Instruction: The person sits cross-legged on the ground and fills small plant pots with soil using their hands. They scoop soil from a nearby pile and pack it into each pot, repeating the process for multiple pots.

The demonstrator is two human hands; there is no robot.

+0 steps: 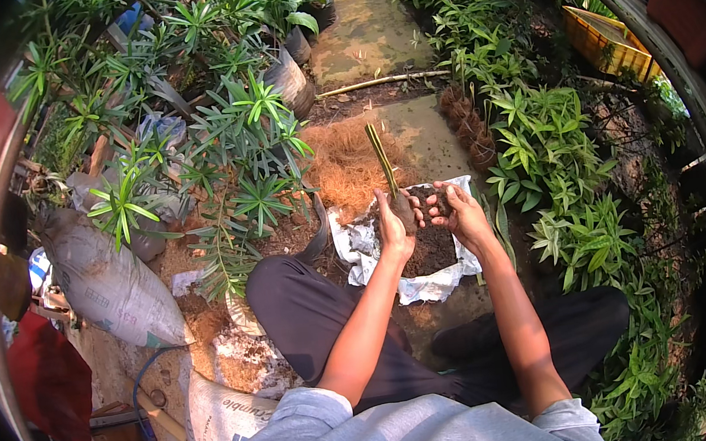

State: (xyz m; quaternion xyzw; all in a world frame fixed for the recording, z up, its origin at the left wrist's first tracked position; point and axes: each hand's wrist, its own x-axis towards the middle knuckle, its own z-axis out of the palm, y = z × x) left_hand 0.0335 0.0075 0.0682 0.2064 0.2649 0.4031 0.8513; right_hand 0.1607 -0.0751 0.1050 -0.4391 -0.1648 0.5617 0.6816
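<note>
My left hand (395,232) is wrapped around a ball of dark soil (403,209) at the base of a plant cutting. The cutting's stiff, yellow-edged green leaf (380,155) stands up out of it, tilted slightly left. My right hand (462,213) is just to the right, its fingers curled around a dark clump of soil (442,204). Both hands are above a white plastic sack (435,286), spread out beneath a heap of dark potting soil (433,252).
Beyond the sack lies a loose pile of orange-brown coconut fibre (345,153). Several fibre-wrapped balls (469,119) line the path's right edge. Leafy potted plants (257,120) crowd the left, and more foliage (549,165) borders the right. Filled sacks (115,280) rest at left.
</note>
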